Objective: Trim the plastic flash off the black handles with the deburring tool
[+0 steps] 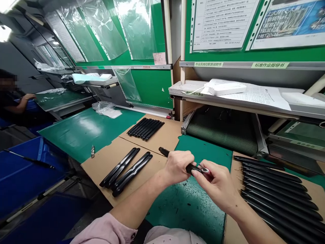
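Note:
My left hand (177, 166) is closed around a long black plastic strip (164, 151) that sticks out to the upper left over the green mat (188, 206). My right hand (218, 184) pinches a small red-handled tool (205, 170) against the strip's near end. Black shavings lie scattered on the mat below both hands.
Several black strips lie in a row on cardboard at the right (276, 193), two pairs on cardboard at the left (127, 171), and a bundle farther back (146, 128). A small metal blade (92, 151) lies on the mat. Blue bins (22, 169) stand left. Another person (12, 101) works far left.

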